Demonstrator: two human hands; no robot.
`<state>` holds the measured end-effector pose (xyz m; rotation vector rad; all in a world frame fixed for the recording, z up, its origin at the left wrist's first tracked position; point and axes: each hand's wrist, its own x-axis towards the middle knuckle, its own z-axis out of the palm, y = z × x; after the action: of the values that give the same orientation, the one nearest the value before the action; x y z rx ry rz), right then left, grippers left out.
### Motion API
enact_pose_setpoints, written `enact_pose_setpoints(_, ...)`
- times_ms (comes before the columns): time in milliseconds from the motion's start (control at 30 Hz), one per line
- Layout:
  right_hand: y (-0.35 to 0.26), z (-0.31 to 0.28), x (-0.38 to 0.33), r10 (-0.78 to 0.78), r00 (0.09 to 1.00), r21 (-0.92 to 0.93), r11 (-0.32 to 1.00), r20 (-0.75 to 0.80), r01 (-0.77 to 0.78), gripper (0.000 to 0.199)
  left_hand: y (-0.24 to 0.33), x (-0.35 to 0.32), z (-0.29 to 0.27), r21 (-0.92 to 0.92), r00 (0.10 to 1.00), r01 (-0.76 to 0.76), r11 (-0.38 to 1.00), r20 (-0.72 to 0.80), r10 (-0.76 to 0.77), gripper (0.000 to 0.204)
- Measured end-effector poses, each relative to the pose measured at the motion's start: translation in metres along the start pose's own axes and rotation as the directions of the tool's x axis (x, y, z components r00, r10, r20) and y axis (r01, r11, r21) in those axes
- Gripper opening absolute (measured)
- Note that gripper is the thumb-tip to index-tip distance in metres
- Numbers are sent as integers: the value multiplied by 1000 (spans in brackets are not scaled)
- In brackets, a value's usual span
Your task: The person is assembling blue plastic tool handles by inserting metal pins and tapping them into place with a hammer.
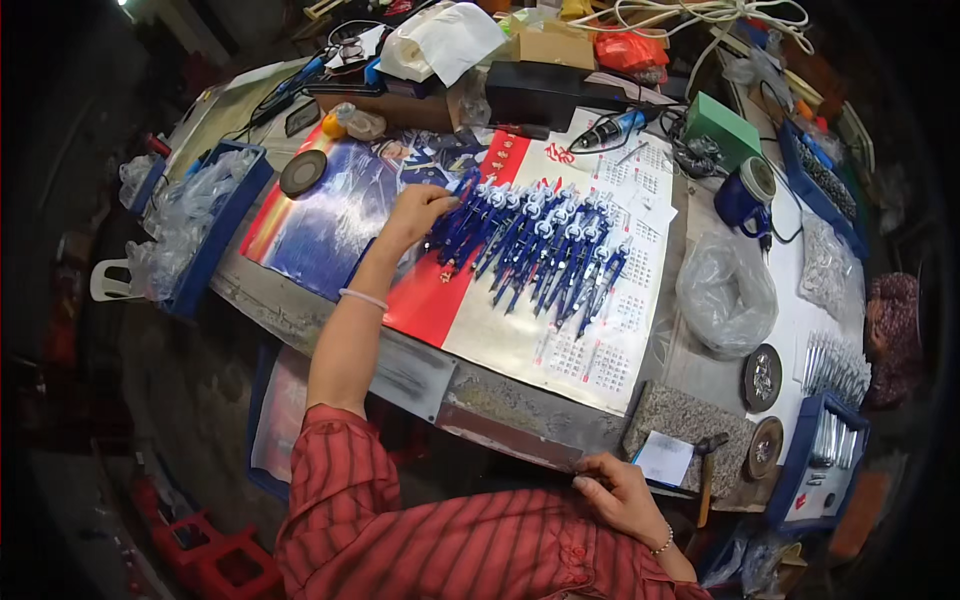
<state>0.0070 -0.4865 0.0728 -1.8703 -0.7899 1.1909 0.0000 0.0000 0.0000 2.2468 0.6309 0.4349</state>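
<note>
From the head camera, the left hand [415, 212] reaches out over the workbench [500, 395] and rests its fingers on the left end of a row of blue-and-white compasses [535, 250]. The fingers are loosely curled over the nearest pieces; whether they actually pinch one I cannot tell. The right hand [622, 492] sits at the near edge of the bench, fingers bent and lightly gripping that edge, holding nothing else.

The compasses lie side by side in a slanted fan on a large calendar sheet [590, 350], their pale hinge heads toward the far side and their dark legs pointing toward the person. They look light, stiff and thin, probably with sharp tips, so the hinge head or upper legs seem the safest place to grasp; packed so closely, lifting one may disturb its neighbours.

A crumpled clear bag [727, 295] lies to the right, and a blue bin [215, 235] stands well to the left.
</note>
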Motion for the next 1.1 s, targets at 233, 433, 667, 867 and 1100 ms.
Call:
enact_pose_setpoints(233, -39, -4, 10, -517, 844, -149, 832, 146, 535, 28, -2, -8, 24, -55, 997, 12, 998, -78, -17, 22)
enact_pose_setpoints(433, -111, 20, 23, -906, 324, 47, 349, 272, 936, 32, -10, -6, 26, 157, 958, -146, 977, -223, 179, 22)
enact_pose_setpoints(667, -190, -1, 22, -772, -86, 525, 342, 630, 780, 48, -5, -36, -14, 187, 912, -8, 982, -401, 84, 21)
enact_pose_setpoints(867, -153, 0, -6, -969, 43, 277, 112, 243, 954, 40, -38, -78, -60, 269, 920, 187, 945, -385, -72, 30)
enact_pose_setpoints(1100, -86, -22, -15, -815, 484, 130, 544, 320, 829, 33, -55, -101, -58, 223, 950, 273, 936, -219, -224, 44)
